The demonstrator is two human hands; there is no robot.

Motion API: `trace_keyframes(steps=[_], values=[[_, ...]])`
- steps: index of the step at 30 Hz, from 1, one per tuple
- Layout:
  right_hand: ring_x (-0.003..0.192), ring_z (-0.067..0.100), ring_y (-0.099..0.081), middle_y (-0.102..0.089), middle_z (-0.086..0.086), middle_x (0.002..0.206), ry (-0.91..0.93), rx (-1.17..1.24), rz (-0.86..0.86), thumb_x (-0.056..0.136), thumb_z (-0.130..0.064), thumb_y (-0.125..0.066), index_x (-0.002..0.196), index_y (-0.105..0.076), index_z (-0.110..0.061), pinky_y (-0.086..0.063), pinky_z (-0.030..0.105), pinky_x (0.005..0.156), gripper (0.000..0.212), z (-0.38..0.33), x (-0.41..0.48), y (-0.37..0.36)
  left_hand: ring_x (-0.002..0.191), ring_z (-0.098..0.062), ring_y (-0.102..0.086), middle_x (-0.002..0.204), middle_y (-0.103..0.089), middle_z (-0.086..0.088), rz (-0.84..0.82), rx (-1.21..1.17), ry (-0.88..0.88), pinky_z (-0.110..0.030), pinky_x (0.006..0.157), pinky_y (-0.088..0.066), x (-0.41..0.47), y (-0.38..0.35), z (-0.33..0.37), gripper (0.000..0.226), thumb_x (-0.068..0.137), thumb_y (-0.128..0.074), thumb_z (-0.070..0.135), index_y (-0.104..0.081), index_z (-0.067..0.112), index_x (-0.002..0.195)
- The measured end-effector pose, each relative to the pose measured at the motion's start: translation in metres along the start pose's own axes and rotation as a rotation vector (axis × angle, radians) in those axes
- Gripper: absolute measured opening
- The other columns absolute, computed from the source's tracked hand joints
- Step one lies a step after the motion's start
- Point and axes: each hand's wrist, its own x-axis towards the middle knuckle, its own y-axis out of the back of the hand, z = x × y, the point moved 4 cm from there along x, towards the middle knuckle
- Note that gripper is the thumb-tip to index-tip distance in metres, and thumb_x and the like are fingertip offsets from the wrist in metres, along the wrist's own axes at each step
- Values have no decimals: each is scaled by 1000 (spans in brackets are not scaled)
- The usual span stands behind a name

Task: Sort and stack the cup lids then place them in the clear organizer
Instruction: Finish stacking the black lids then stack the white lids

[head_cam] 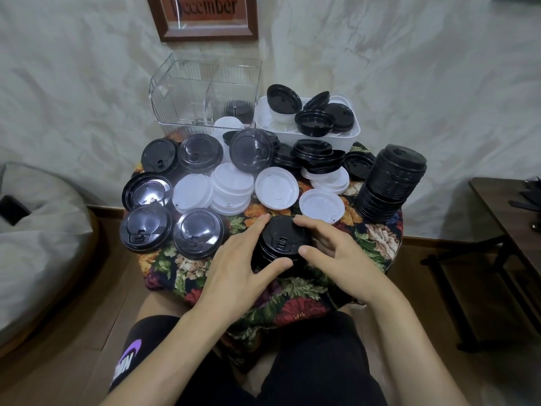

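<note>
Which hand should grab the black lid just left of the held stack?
Probably the left hand: it holds the stack on the left, beside that black lid; the right hand would cross over.

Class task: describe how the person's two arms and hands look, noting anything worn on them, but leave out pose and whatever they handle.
Both forearms are bare all the way to the bottom edge of the picture, with no sleeves showing. The left hand and the right hand wear no gloves, and no ring, watch or wristband can be seen.
</note>
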Motion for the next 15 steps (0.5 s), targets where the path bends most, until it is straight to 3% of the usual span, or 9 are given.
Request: trace_keyframes(steps=[5, 10, 12, 13, 15], values=[[130, -5, -56, -62, -19, 140, 1, 4, -4, 101, -15, -66, 138, -63, -32, -45, 19, 109, 41, 2, 5, 6, 127, 9, -39, 136, -44, 33, 7, -59, 29, -21, 102, -32, 6, -1, 3, 90, 77, -75, 68, -34, 46, 154], [99, 5, -71, -76, -19, 105, 8, -135, 137, 101, -19, -64, 112, -77, -33, -58, 41, 95, 22, -11, 34, 25, 113, 15, -38, 117, -42, 47, 10, -37, 9, -7, 92, -32, 8, -1, 2, 81, 78, -77, 64, -39, 47, 148], [85, 3, -68, -74, -23, 95, 28, -215, 253, 98, -26, -65, 109, -77, -38, -58, 42, 89, 20, -16, 51, 35, 114, 15, -37, 118, -40, 48, 10, -45, 9, -11, 93, -31, 7, -1, 3, 81, 79, -77, 64, -38, 47, 148], [83, 3, -67, -73, -22, 95, 29, -254, 310, 98, -27, -65, 112, -75, -38, -57, 39, 87, 21, -21, 59, 39, 115, 15, -37, 118, -40, 48, 10, -49, 9, -12, 94, -31, 7, -1, 3, 82, 79, -76, 65, -37, 47, 149], [89, 7, -65, -71, -16, 114, 48, -372, 419, 100, -27, -63, 126, -71, -31, -53, 37, 93, 27, -30, 75, 48, 112, 19, -36, 118, -39, 48, 5, -55, 9, -7, 93, -30, 6, -2, 2, 82, 79, -76, 65, -37, 47, 149]])
